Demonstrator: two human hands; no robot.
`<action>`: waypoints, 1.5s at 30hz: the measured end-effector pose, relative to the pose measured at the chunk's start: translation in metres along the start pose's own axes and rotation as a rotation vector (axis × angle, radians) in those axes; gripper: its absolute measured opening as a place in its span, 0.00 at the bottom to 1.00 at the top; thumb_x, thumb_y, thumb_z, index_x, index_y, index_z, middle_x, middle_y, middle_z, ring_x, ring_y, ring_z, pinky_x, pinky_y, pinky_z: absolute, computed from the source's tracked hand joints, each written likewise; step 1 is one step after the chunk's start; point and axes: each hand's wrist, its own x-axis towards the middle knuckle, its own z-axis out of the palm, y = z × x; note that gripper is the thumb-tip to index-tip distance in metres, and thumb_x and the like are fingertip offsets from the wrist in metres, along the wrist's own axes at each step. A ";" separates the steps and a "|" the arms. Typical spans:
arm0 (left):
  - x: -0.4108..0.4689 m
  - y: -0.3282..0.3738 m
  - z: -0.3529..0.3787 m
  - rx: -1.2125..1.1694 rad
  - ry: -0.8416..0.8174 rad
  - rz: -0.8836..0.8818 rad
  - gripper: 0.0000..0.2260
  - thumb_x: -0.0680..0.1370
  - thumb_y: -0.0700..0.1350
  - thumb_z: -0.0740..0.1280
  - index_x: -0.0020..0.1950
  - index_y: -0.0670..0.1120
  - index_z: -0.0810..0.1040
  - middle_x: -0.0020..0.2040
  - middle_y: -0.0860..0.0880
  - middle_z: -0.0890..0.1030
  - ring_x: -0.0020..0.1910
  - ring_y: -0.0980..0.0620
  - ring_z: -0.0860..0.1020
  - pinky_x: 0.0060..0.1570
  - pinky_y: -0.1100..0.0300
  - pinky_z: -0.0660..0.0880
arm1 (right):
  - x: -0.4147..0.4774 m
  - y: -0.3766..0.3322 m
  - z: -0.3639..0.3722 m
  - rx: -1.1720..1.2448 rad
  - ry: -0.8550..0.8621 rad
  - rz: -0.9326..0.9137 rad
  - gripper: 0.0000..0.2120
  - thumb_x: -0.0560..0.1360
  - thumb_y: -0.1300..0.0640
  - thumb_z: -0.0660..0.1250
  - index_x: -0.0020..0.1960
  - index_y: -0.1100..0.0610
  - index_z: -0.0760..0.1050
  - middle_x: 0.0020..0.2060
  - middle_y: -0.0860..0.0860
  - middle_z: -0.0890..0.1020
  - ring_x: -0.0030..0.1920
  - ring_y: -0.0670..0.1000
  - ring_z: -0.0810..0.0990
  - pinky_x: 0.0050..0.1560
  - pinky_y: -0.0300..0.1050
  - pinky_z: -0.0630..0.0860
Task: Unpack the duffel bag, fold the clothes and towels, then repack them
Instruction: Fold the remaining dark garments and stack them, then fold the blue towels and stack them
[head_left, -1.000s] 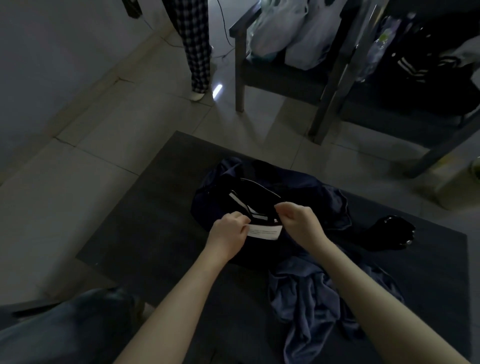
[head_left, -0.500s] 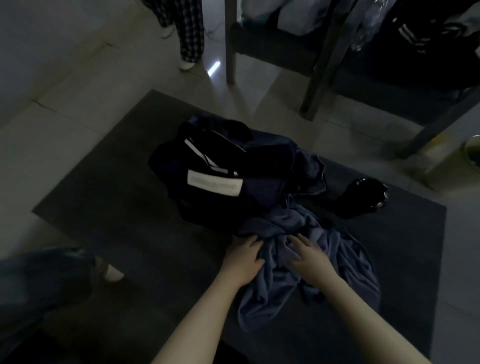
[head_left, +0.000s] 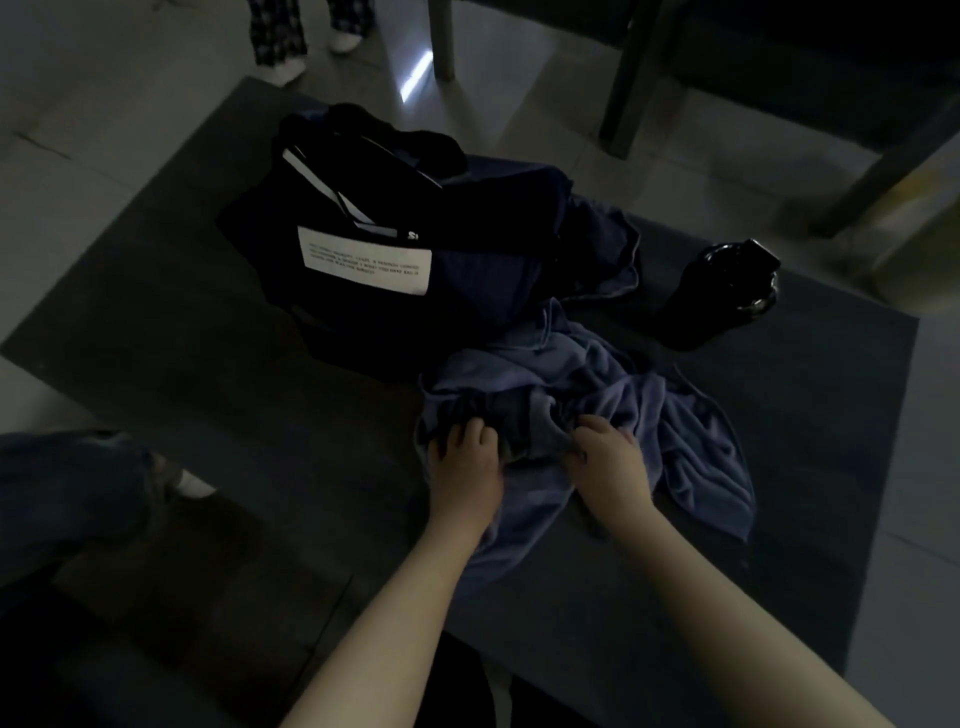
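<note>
Left hand (head_left: 465, 467) and right hand (head_left: 609, 467) have curled tighter, each gripping the bunched blue cloth (head_left: 623, 376)

Dim, murky, wide-angle edge distortion

Bag (head_left: 363, 208) sits on the mat (head_left: 156, 322), toward its far left. Cloth (head_left: 649, 415) lies on the mat, right of and nearer than the bag, touching it. Container (head_left: 727, 291) rests right of the bag, apart. Chair legs (head_left: 621, 88) stand behind the mat.
</note>
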 end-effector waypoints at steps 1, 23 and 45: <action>0.000 -0.003 -0.003 -0.027 0.033 -0.006 0.06 0.80 0.46 0.60 0.51 0.44 0.72 0.55 0.46 0.73 0.58 0.44 0.72 0.58 0.49 0.67 | -0.003 0.004 -0.006 0.074 0.026 0.018 0.08 0.70 0.63 0.69 0.34 0.65 0.74 0.43 0.58 0.80 0.39 0.60 0.76 0.43 0.50 0.69; -0.018 0.013 -0.015 0.076 0.029 0.383 0.21 0.80 0.55 0.53 0.67 0.49 0.73 0.72 0.48 0.68 0.71 0.46 0.66 0.67 0.45 0.62 | -0.015 0.019 0.004 -0.110 -0.107 0.227 0.15 0.76 0.56 0.63 0.62 0.58 0.70 0.64 0.58 0.70 0.62 0.63 0.68 0.53 0.57 0.73; -0.016 0.059 0.021 0.172 0.082 0.477 0.31 0.73 0.58 0.68 0.72 0.48 0.66 0.66 0.47 0.72 0.64 0.45 0.71 0.60 0.48 0.68 | -0.079 0.064 -0.048 0.422 0.009 0.580 0.12 0.78 0.48 0.61 0.52 0.57 0.71 0.37 0.51 0.78 0.37 0.53 0.77 0.34 0.46 0.68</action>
